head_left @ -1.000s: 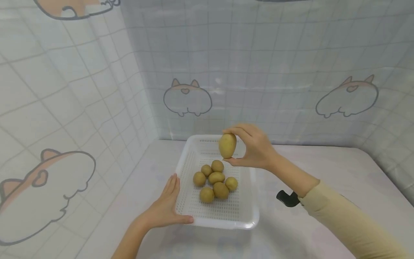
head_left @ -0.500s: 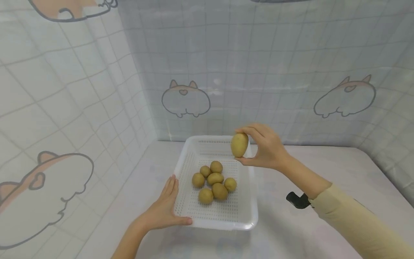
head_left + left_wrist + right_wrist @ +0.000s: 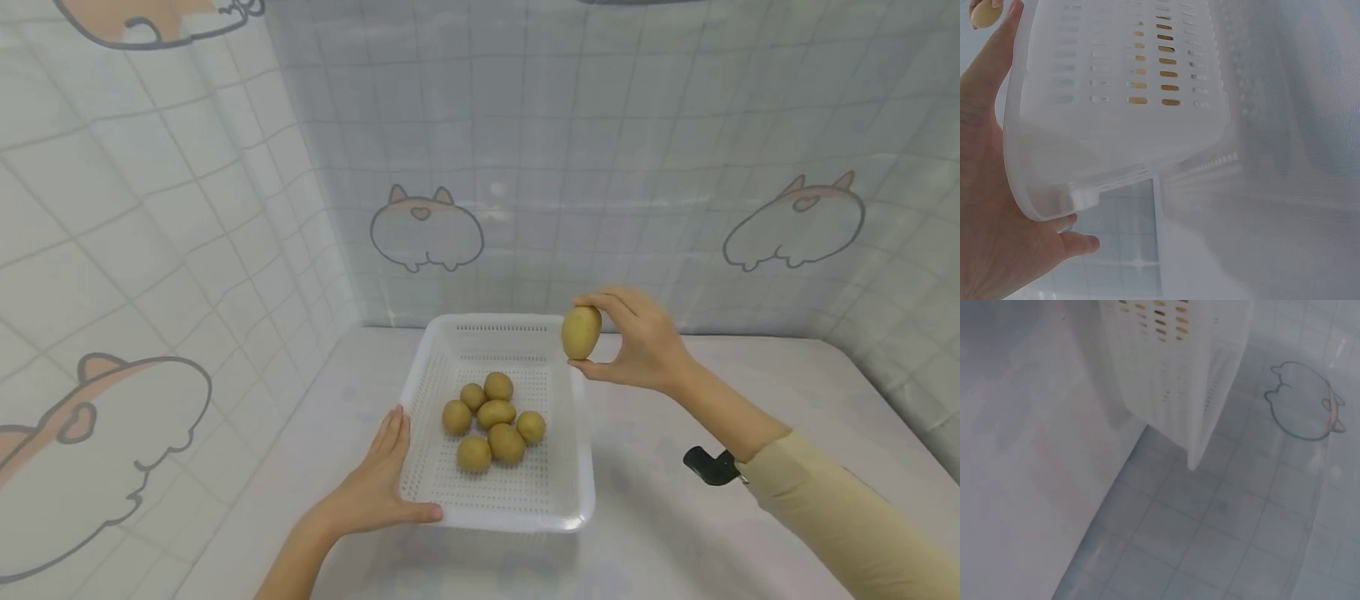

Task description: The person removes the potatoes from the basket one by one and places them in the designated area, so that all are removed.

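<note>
A white perforated plastic basket point(image 3: 566, 492) stands on the table, with several potatoes point(image 3: 495, 414) gathered on its bottom. My left hand point(image 3: 371, 492) rests at the basket's near left corner, fingers straight along the left rim and thumb extended on the near rim. In the left wrist view that hand point(image 3: 997, 206) lies along the basket wall point(image 3: 1085, 137). Above the basket's far right rim, my right hand point(image 3: 637, 346) pinches one larger oval potato point(image 3: 581, 333) upright between thumb and fingers. The right wrist view shows the basket side point(image 3: 1154, 387) but neither that hand nor its potato.
The table point(image 3: 735, 383) has a pale cloth cover. Checked curtains point(image 3: 600, 167) with cartoon dogs hang behind it and along both sides. A black device point(image 3: 708, 465) sits at the right forearm by the beige sleeve point(image 3: 825, 500).
My right hand has moved right with the potato, from above the inside of the basket to over its right rim. The left hand keeps its place on the basket.
</note>
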The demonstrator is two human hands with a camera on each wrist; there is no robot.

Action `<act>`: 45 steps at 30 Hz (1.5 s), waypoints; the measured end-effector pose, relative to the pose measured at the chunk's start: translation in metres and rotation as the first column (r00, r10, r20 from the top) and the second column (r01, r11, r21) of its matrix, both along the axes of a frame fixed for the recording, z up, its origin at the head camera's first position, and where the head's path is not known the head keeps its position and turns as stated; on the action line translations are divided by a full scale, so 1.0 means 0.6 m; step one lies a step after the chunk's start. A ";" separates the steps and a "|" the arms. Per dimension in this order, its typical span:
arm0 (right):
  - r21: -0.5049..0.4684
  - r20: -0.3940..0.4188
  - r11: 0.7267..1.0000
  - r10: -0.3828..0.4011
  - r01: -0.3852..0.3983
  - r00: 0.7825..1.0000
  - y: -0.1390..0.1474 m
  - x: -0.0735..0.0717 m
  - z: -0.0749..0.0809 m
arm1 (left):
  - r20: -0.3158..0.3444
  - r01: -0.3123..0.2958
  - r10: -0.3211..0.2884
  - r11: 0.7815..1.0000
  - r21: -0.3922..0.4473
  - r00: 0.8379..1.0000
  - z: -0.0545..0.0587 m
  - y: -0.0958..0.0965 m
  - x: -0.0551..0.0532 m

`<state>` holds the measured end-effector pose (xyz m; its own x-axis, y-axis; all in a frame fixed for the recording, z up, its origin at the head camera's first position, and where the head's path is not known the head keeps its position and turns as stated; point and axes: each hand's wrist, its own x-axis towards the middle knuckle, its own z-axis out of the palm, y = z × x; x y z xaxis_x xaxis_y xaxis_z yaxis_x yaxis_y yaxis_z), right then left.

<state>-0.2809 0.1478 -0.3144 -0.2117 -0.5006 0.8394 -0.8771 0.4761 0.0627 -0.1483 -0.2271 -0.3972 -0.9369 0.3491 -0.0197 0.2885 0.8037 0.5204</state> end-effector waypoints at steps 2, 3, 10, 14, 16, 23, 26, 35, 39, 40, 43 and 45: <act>-0.004 -0.005 1.000 -0.012 0.012 1.000 0.009 -0.001 -0.003 | 0.003 -0.006 0.006 1.000 -0.004 1.000 -0.001 0.000 0.000; -0.007 -0.006 1.000 -0.022 0.022 1.000 0.013 -0.002 -0.004 | 0.008 -0.010 0.010 1.000 -0.008 1.000 -0.001 0.000 0.000; -0.004 0.020 0.996 -0.086 0.086 0.996 0.048 -0.004 -0.014 | 0.017 -0.006 0.006 1.000 -0.006 1.000 0.005 0.001 0.002; 0.008 0.017 0.994 -0.108 0.108 0.994 0.065 -0.007 -0.017 | 0.017 -0.006 0.007 1.000 -0.009 1.000 0.006 0.001 0.002; 0.013 0.005 0.992 -0.122 0.122 0.992 0.072 -0.008 -0.018 | 0.022 -0.011 0.011 1.000 -0.012 1.000 0.007 0.000 0.003; 0.026 -0.020 0.990 -0.141 0.142 0.990 0.094 -0.010 -0.027 | 0.022 -0.014 0.014 1.000 -0.015 1.000 0.010 -0.003 0.002; 0.028 -0.023 0.987 -0.157 0.158 0.987 0.102 -0.010 -0.034 | 0.024 -0.014 0.014 1.000 -0.018 1.000 0.011 -0.003 0.001; 0.062 0.006 0.977 -0.203 0.202 0.979 0.123 -0.015 -0.057 | 0.023 -0.009 0.010 1.000 -0.022 1.000 0.008 -0.003 0.000; 0.089 0.043 0.969 -0.233 0.229 0.972 0.133 -0.018 -0.071 | 0.025 -0.015 0.015 1.000 -0.024 1.000 0.006 -0.002 -0.002; 0.093 0.051 0.968 -0.240 0.235 0.969 0.135 -0.019 -0.075 | 0.021 -0.013 0.014 1.000 -0.021 1.000 0.005 -0.001 -0.002; 0.107 0.088 0.963 -0.258 0.248 0.962 0.140 -0.022 -0.088 | 0.021 -0.014 0.014 1.000 -0.012 1.000 0.003 0.000 -0.004; 0.118 0.116 0.958 -0.273 0.260 0.955 0.141 -0.024 -0.096 | 0.023 -0.014 0.015 1.000 -0.011 1.000 0.001 0.001 -0.005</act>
